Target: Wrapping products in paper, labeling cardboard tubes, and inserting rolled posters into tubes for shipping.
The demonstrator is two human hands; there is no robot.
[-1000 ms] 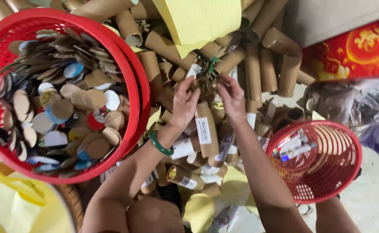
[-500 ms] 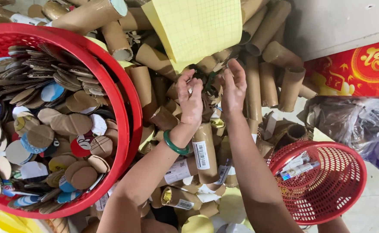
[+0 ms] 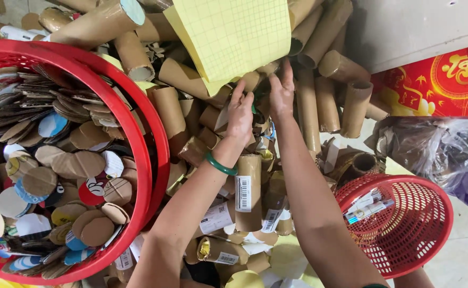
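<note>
While both hands [image 3: 260,104] dig among tubes [image 3: 308,112], cardboard discs [image 3: 58,170] fill the red basket [image 3: 156,144].

Pale wall panel [image 3: 420,26] top right; light tiled floor [image 3: 466,256] below.

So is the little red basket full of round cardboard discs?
No, the small red basket holds only a few pens; the cardboard discs fill the big red basket.

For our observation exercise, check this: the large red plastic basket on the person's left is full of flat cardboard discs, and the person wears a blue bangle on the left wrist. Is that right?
Not quite. The bangle on the left hand's wrist is green, not blue, as the head view shows. The large red plastic basket on the left is indeed full of flat cardboard discs.
</note>
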